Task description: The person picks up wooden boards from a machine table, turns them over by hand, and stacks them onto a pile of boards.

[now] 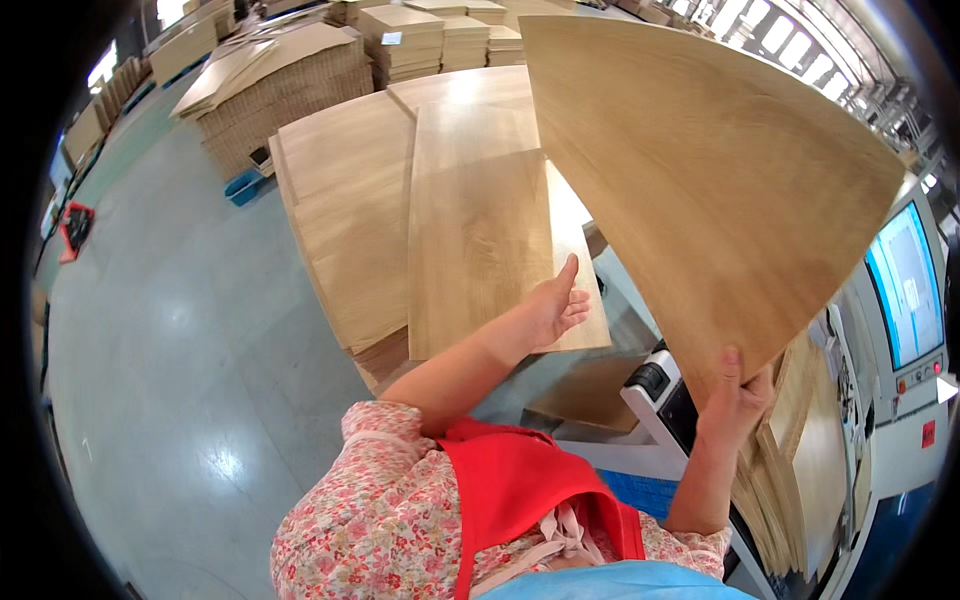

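My right hand [735, 400] grips the near lower corner of a large thin light-wood veneer sheet [700, 170], which is raised and tilted across the upper right. My left hand [555, 305] reaches forward with fingers curled around the near edge of a narrower wood sheet [475, 230]. That sheet lies on top of a low stack of wood sheets [345, 200] in front of me. My sleeves are floral and I wear a red apron.
A machine with a blue screen [905, 285] and red buttons stands at the right, with upright veneer sheets [785, 480] beside it. Tall stacks of boards [275, 85] fill the back. Grey polished floor [170, 330] spreads to the left.
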Demonstrator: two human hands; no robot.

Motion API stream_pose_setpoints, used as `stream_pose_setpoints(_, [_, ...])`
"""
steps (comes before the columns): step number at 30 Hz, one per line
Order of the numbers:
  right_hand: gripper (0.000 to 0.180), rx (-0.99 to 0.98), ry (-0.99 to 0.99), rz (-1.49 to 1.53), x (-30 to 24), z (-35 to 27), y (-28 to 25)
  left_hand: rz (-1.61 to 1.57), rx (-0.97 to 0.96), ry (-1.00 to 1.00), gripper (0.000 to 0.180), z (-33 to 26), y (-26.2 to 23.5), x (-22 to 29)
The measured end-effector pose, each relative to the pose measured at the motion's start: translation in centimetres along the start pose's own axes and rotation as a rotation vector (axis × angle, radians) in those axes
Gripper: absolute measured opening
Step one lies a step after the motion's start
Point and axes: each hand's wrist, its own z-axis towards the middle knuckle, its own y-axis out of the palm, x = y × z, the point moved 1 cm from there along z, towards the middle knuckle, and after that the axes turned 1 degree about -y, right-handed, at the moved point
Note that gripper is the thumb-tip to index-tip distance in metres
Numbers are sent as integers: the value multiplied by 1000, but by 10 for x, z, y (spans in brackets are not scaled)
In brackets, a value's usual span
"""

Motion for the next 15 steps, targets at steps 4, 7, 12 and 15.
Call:
stream_pose_setpoints(4, [25,183,153,379,-6,-4,-47,-428,-289,21,87,65,5,-24])
stream_pose_setpoints(7, [31,267,249,472,-11,-17,-86,-440,-399,169,78,86,4,-22])
stream_pose_setpoints(12, [37,338,344,453,-4,-44,-154,-491,-566,101,51,38,34,-32])
stream_pose_setpoints(15, [40,468,339,305,2,-70,-207,-339,-770,-8,45,10,59,-24])
